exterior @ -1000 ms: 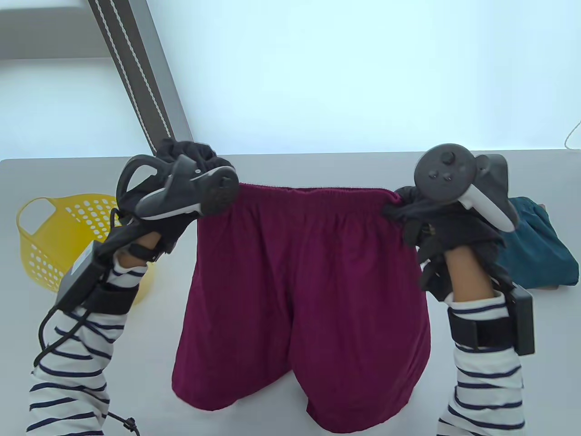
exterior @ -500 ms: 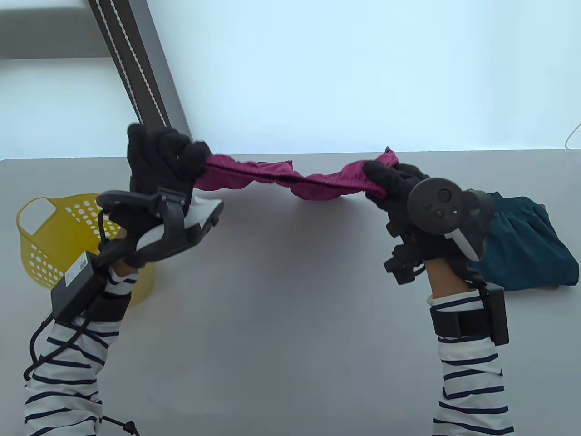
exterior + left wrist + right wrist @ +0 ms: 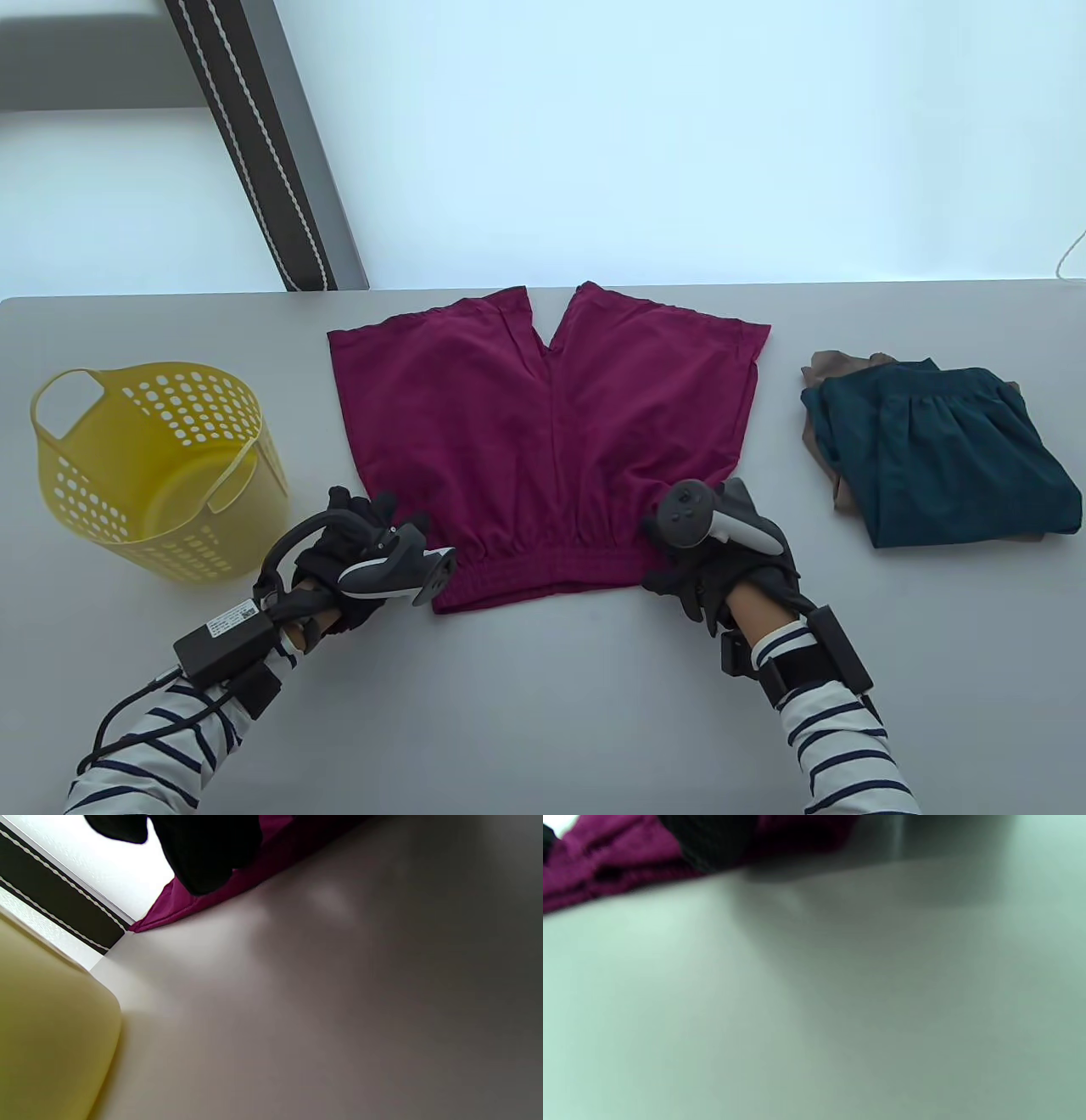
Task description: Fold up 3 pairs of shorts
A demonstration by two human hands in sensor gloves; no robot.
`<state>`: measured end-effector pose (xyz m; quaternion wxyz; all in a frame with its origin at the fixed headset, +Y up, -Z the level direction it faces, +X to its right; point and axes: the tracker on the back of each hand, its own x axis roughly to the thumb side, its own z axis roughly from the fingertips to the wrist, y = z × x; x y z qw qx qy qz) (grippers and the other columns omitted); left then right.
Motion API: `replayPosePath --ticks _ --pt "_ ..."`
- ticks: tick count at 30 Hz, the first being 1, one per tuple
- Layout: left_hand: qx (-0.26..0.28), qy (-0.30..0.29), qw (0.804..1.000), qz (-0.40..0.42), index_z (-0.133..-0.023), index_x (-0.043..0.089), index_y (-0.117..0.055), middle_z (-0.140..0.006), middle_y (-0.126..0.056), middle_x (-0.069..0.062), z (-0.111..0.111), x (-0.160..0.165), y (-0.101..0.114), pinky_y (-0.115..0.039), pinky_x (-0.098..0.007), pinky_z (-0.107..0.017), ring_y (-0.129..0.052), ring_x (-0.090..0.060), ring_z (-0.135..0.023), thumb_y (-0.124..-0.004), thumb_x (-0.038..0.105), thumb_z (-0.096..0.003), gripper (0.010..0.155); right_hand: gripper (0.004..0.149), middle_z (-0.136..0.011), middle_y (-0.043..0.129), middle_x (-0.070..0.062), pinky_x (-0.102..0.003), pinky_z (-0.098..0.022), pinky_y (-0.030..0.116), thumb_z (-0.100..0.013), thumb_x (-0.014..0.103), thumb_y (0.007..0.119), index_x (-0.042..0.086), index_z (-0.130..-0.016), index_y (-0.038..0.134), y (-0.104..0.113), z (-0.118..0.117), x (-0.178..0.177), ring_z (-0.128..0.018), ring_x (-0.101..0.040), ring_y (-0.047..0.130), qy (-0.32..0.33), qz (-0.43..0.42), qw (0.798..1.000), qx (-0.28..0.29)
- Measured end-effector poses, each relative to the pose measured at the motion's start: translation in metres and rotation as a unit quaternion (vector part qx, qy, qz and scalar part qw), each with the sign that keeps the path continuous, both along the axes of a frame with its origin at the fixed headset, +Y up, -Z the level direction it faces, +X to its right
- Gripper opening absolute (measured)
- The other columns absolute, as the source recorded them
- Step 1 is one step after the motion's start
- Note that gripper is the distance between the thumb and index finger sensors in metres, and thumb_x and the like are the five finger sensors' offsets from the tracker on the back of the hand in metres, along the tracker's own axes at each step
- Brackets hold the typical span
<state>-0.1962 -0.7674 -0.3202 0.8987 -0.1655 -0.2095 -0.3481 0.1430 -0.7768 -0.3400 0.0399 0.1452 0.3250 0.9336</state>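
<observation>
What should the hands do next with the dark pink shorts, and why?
Probably fold one side over the other. The dark pink cloth shorts lie flat on the grey table, legs pointing away, and the left hand and right hand are at the waistband corners.

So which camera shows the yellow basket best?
The table view: the whole yellow basket shows, with handles and holes, standing left of the maroon shorts. The left wrist view catches only a blurred yellow wall; the right wrist view shows none of it.

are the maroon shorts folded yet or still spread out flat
Spread flat, not folded. The maroon shorts lie open on the table, both legs pointing away, with the left hand and right hand at the waistband corners.
</observation>
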Motion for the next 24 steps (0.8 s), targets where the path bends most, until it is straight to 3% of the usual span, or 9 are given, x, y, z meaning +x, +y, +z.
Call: replayPosePath --ticks 2,6,16,21,23,24 --pt "0.009 -0.002 1.0 -0.005 -0.11 0.018 -0.029 -0.116 -0.055 -0.026 0.009 0.0 -0.002 -0.058 -0.069 -0.071 -0.081 -0.041 -0.095 -0.038 0.049 -0.0482 0.07 0.075 -0.1 0.001 -0.025 -0.065 -0.061 0.025 -0.05 0.046 0.058 0.024 -0.102 0.008 0.0 0.006 -0.001 -0.089 -0.056 0.009 0.016 0.016 0.999 0.032" --pt "-0.014 -0.037 0.999 -0.007 -0.11 0.013 -0.033 -0.116 -0.057 -0.025 0.035 0.001 0.001 -0.058 -0.07 -0.07 -0.082 -0.042 -0.094 -0.041 0.051 -0.0478 0.073 0.075 -0.097 0.001 -0.029 -0.064 -0.061 0.026 -0.052 0.044 0.059 0.022 -0.102 0.007 0.0 0.024 0.0 -0.087 -0.056 0.01 0.048 0.011 0.999 0.011" --pt "-0.085 -0.112 0.99 0.004 -0.108 0.02 -0.039 -0.118 -0.053 -0.022 0.107 -0.008 0.015 -0.059 -0.068 -0.071 -0.081 -0.042 -0.096 -0.044 0.053 -0.0465 0.07 0.073 -0.096 0.01 -0.034 -0.062 -0.059 0.036 -0.051 0.043 0.061 0.018 -0.104 0.019 0.013 0.074 0.004 -0.087 -0.057 0.021 0.122 0.026 0.991 -0.044" --pt "-0.082 -0.123 0.989 -0.009 -0.108 0.021 -0.036 -0.118 -0.051 -0.02 0.114 -0.011 0.014 -0.06 -0.067 -0.072 -0.081 -0.04 -0.097 -0.045 0.053 -0.0464 0.07 0.07 -0.095 0.018 -0.036 -0.062 -0.059 0.041 -0.051 0.044 0.061 0.016 -0.104 0.024 0.018 0.084 -0.001 -0.087 -0.057 0.03 0.144 0.054 0.987 -0.053" --pt "-0.082 -0.131 0.988 -0.006 -0.107 0.025 -0.039 -0.118 -0.052 -0.017 0.109 -0.01 0.018 -0.059 -0.066 -0.073 -0.08 -0.039 -0.097 -0.043 0.054 -0.0459 0.068 0.068 -0.096 0.025 -0.036 -0.061 -0.058 0.045 -0.05 0.044 0.061 0.015 -0.104 0.031 0.024 0.08 -0.003 -0.087 -0.056 0.037 0.14 0.056 0.987 -0.053" --pt "-0.055 -0.132 0.99 0.022 -0.106 0.03 -0.045 -0.119 -0.051 -0.017 0.102 -0.01 0.024 -0.058 -0.066 -0.073 -0.079 -0.038 -0.098 -0.043 0.054 -0.046 0.065 0.069 -0.097 0.03 -0.036 -0.061 -0.058 0.048 -0.05 0.045 0.061 0.014 -0.105 0.034 0.029 0.076 -0.004 -0.087 -0.057 0.043 0.129 0.046 0.989 -0.054"
